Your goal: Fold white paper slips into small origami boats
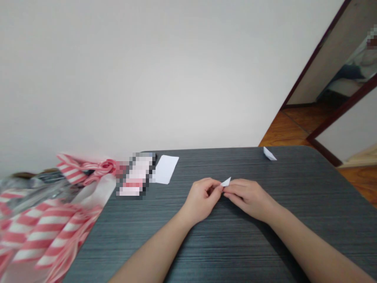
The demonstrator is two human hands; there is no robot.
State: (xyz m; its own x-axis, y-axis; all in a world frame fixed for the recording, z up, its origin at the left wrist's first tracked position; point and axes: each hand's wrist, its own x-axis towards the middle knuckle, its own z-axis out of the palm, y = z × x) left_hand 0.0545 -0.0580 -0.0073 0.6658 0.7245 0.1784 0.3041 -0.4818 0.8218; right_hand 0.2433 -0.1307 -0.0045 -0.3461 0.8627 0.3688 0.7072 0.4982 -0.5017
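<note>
My left hand (pixel 203 196) and my right hand (pixel 249 196) meet at the middle of a dark grey table (pixel 235 243). Both pinch a small folded piece of white paper (pixel 226 182), whose pointed tip sticks up between the fingertips. The fingers of both hands are curled and pressed together on it, resting on the tabletop. Most of the paper is hidden inside the fingers.
A white sheet of paper (pixel 165 169) lies at the table's far edge. A small folded white paper piece (pixel 269 154) sits at the far right edge. A red-and-white striped plastic bag (pixel 50 220) lies at the left. A white wall stands behind; a doorway (pixel 338 98) opens at the right.
</note>
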